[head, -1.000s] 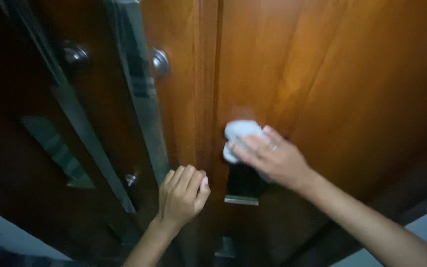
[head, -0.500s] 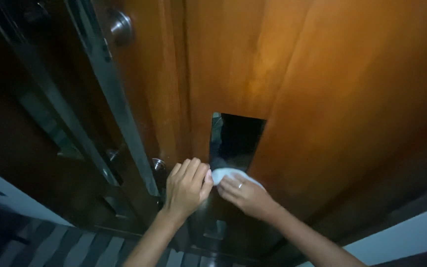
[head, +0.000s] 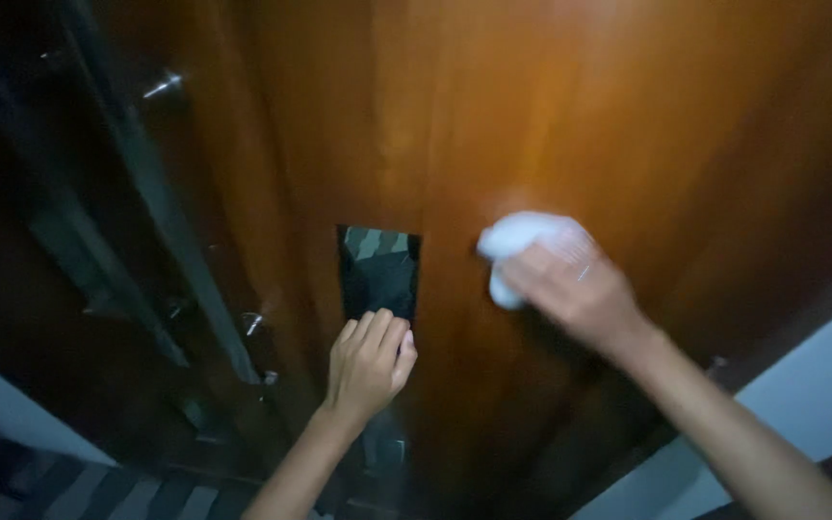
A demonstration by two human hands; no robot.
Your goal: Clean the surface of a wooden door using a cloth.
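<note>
A tall wooden door with a glossy brown face fills the view. A small dark mirrored panel is set into it. My left hand rests with loosely curled fingers against the door just below that panel and holds nothing. My right hand presses a crumpled white cloth against the wood to the right of the panel; the hand is blurred.
At the left a second dark door leaf with a metal strip stands ajar. A round metal knob sits near the door's edge. A pale wall shows at the lower right, striped flooring at the lower left.
My right hand has swept the cloth from beside my left hand up and to the right across the wood. The left hand has stayed below the panel. The view shifted.
</note>
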